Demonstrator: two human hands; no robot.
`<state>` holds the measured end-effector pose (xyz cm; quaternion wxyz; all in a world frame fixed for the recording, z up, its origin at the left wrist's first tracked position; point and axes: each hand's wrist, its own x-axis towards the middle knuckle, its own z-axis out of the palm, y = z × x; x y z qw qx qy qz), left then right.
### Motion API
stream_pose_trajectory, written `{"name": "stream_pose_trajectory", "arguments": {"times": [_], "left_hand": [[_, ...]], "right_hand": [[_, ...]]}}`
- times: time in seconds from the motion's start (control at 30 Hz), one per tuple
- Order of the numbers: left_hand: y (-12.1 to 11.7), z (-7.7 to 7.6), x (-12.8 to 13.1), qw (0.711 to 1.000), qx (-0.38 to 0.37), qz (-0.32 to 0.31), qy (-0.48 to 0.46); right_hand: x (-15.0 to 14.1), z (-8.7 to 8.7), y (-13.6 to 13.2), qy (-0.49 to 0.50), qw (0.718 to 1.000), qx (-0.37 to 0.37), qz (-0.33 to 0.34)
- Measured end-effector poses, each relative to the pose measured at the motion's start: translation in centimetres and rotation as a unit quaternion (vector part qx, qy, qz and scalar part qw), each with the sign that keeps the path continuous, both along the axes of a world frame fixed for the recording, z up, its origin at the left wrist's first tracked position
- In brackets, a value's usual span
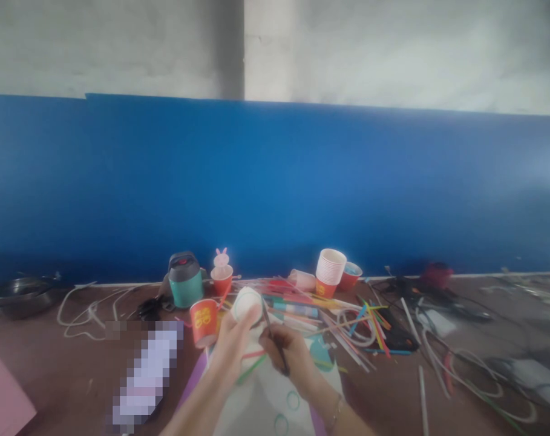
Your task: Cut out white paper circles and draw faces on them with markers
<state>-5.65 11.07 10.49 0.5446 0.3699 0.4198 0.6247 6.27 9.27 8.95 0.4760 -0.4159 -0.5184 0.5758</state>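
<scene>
My left hand (232, 345) is closed round a white paper cup (246, 303), held on its side with the bottom facing me. My right hand (287, 354) grips a dark pen (273, 334), its tip close to the cup's bottom. Both hands hover above a white sheet (268, 399) with green circles drawn on it. An orange paper cup (204, 322) stands just left of my left hand.
A teal flask (185, 280), another orange cup (221, 279), a stack of white cups (330, 270) and several coloured straws (347, 321) lie behind the hands. Cables (456, 357) spread to the right, a dark pan (16, 293) sits far left. A blue board (275, 181) walls the back.
</scene>
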Motion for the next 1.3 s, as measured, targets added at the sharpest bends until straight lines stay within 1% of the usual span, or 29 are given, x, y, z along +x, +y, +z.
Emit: {"name": "stream_pose_trajectory", "arguments": {"times": [0.13, 0.33, 0.63, 0.83, 1.03, 1.17, 1.3], "left_hand": [[0.3, -0.4, -0.3, 1.000, 0.015, -0.023, 0.008], [0.4, -0.7, -0.4, 0.999, 0.007, -0.035, 0.013], [0.4, -0.3, -0.7, 0.999, 0.003, -0.045, 0.021], [0.5, 0.0, -1.1, 0.998, -0.007, -0.050, 0.041], [0.6, 0.4, -1.7, 0.996, -0.010, -0.066, 0.066], [0.7, 0.7, -1.8, 0.995, -0.011, -0.066, 0.071], [0.6, 1.1, -2.0, 0.996, -0.009, -0.060, 0.068]], "right_hand": [[0.1, -0.1, 0.0, 0.006, 1.000, 0.001, 0.002], [0.1, -0.5, 0.1, 0.002, 1.000, 0.001, 0.002], [0.2, 0.1, 0.1, 0.002, 1.000, 0.007, 0.006], [0.4, -0.5, 0.4, 0.008, 1.000, 0.004, 0.014], [0.8, -1.0, 0.9, -0.028, 0.999, 0.008, 0.018], [0.9, -1.4, 1.1, -0.045, 0.999, 0.016, 0.019], [1.0, -1.6, 1.1, -0.022, 0.999, 0.010, 0.028]]}}
